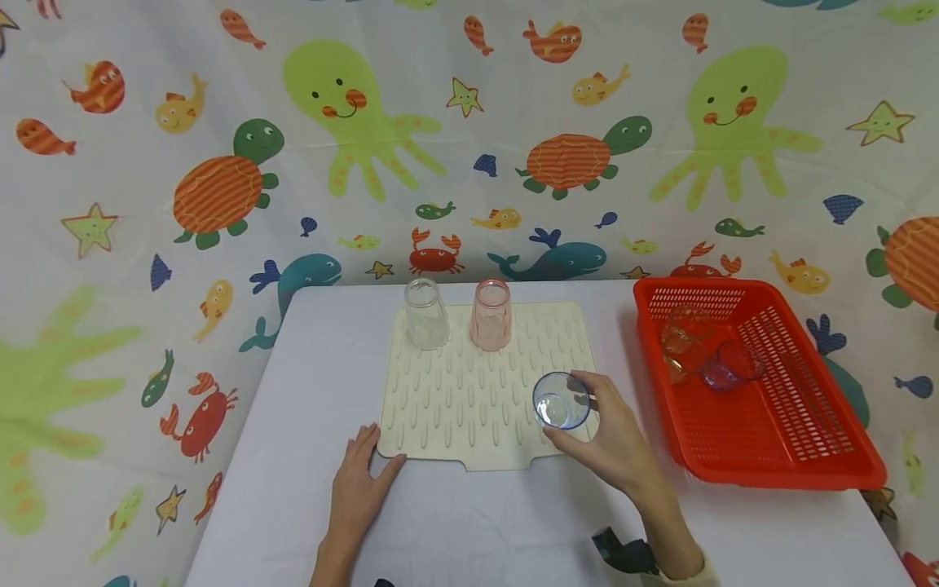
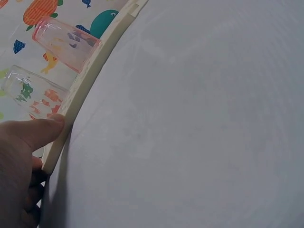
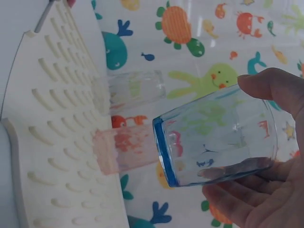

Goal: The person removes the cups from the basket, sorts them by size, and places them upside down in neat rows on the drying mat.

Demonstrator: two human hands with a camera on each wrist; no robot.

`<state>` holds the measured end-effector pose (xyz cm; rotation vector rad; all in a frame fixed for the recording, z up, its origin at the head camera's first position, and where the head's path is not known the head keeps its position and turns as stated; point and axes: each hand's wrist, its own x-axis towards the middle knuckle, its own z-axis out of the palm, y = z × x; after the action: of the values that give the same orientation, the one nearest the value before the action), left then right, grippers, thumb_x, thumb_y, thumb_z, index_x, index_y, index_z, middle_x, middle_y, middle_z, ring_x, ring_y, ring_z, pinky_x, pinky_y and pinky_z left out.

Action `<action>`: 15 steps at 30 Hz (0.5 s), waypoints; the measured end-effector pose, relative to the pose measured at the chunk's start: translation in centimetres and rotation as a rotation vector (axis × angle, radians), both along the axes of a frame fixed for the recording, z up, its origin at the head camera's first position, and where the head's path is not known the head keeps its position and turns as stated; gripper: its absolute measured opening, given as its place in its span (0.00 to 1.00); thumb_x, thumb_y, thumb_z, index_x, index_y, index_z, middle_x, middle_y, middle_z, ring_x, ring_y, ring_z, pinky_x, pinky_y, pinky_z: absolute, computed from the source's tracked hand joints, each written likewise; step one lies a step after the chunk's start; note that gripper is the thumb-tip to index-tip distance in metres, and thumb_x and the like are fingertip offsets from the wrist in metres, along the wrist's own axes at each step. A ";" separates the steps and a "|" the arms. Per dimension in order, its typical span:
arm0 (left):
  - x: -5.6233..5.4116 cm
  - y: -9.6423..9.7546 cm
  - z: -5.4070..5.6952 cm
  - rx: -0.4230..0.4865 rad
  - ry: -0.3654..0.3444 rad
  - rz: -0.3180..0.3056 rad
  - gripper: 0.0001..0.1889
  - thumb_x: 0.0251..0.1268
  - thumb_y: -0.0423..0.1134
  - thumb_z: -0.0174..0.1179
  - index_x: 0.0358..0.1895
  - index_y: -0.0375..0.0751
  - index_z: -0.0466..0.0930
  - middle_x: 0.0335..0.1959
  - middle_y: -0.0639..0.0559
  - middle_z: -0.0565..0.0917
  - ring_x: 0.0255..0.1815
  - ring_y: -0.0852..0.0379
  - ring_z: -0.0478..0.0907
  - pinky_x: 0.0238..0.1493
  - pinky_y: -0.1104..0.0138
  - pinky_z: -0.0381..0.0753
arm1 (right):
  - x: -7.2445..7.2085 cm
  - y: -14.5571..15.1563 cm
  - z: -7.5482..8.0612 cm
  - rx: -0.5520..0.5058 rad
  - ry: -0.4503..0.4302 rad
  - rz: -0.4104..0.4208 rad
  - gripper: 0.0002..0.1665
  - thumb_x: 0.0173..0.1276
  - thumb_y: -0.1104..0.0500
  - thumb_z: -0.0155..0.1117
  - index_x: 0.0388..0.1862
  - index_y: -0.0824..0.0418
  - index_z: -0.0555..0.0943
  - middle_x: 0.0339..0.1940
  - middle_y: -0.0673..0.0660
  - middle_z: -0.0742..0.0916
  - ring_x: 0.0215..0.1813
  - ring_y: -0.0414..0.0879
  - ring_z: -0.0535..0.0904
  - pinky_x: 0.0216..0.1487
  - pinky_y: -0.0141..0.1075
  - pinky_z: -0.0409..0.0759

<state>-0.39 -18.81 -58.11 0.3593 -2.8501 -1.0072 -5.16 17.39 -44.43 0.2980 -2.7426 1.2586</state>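
Observation:
A clear glass with a blue base (image 3: 218, 137) is held up by my right hand (image 1: 616, 440), thumb on one side and fingers on the other. Its open rim faces up, above the right front of a cream drainer mat (image 1: 469, 391) with raised ridges. At the mat's left front corner, my left hand (image 1: 355, 485) has its thumb (image 2: 40, 130) on the front edge and its fingers by the left side. Toward the back of the mat, a clear glass (image 1: 427, 318) and a pink glass (image 1: 491, 318) stand upside down, side by side.
On the right stands a red plastic basket (image 1: 778, 481) with slotted walls. A purple glass (image 1: 734, 365) and an amber-tinted glass (image 1: 684, 359) lie inside it. A white cloth (image 1: 308, 367) covers the table, and a sea-animal curtain (image 1: 469, 220) hangs behind.

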 end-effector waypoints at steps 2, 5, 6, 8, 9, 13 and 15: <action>0.0 0.0 0.0 0.001 0.000 0.003 0.40 0.61 0.53 0.70 0.71 0.34 0.69 0.75 0.39 0.69 0.79 0.40 0.60 0.82 0.46 0.56 | 0.0 -0.2 -0.1 -0.005 0.001 0.010 0.55 0.43 0.51 0.86 0.69 0.59 0.68 0.63 0.57 0.80 0.60 0.52 0.80 0.60 0.56 0.84; 0.0 0.1 0.0 0.008 0.004 0.008 0.39 0.61 0.52 0.71 0.71 0.34 0.69 0.74 0.39 0.70 0.79 0.40 0.60 0.82 0.46 0.56 | -0.1 -0.5 -0.2 -0.006 0.011 0.021 0.54 0.43 0.52 0.86 0.69 0.58 0.69 0.63 0.56 0.80 0.60 0.51 0.81 0.60 0.54 0.85; 0.0 0.1 0.0 0.011 0.007 0.010 0.39 0.61 0.52 0.71 0.71 0.34 0.69 0.74 0.40 0.70 0.79 0.40 0.60 0.82 0.46 0.56 | -0.1 -0.6 -0.2 -0.006 0.014 0.024 0.54 0.43 0.52 0.86 0.69 0.57 0.69 0.63 0.56 0.80 0.59 0.51 0.81 0.59 0.53 0.85; 0.1 0.1 0.1 0.014 0.013 0.009 0.39 0.61 0.52 0.71 0.70 0.34 0.70 0.74 0.39 0.70 0.79 0.40 0.60 0.81 0.45 0.57 | -0.1 -0.8 -0.2 -0.008 0.018 0.032 0.54 0.43 0.52 0.86 0.68 0.57 0.69 0.63 0.56 0.81 0.59 0.50 0.81 0.59 0.53 0.86; 0.1 0.1 0.1 0.015 0.016 0.010 0.39 0.61 0.51 0.71 0.70 0.34 0.70 0.74 0.39 0.70 0.79 0.40 0.60 0.81 0.45 0.57 | -0.1 -0.8 -0.3 -0.009 0.021 0.036 0.53 0.43 0.52 0.86 0.68 0.57 0.69 0.63 0.56 0.81 0.59 0.50 0.81 0.58 0.52 0.86; 0.1 0.2 0.2 0.014 0.017 0.011 0.39 0.60 0.51 0.71 0.70 0.33 0.70 0.74 0.39 0.70 0.79 0.40 0.61 0.81 0.46 0.57 | -0.1 -1.1 -0.3 -0.014 0.030 0.057 0.52 0.43 0.53 0.86 0.67 0.58 0.70 0.62 0.57 0.81 0.58 0.50 0.82 0.58 0.52 0.87; 0.0 0.2 0.2 0.014 0.010 0.013 0.39 0.60 0.51 0.71 0.71 0.34 0.69 0.74 0.39 0.70 0.79 0.40 0.60 0.81 0.46 0.57 | -0.1 -1.2 -0.3 -0.020 0.035 0.065 0.52 0.43 0.54 0.86 0.67 0.59 0.70 0.62 0.57 0.81 0.58 0.50 0.82 0.58 0.53 0.87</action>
<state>-0.35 -18.60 -57.96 0.3722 -2.8295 -1.0245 -5.25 16.19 -44.70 0.4072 -2.7098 1.2828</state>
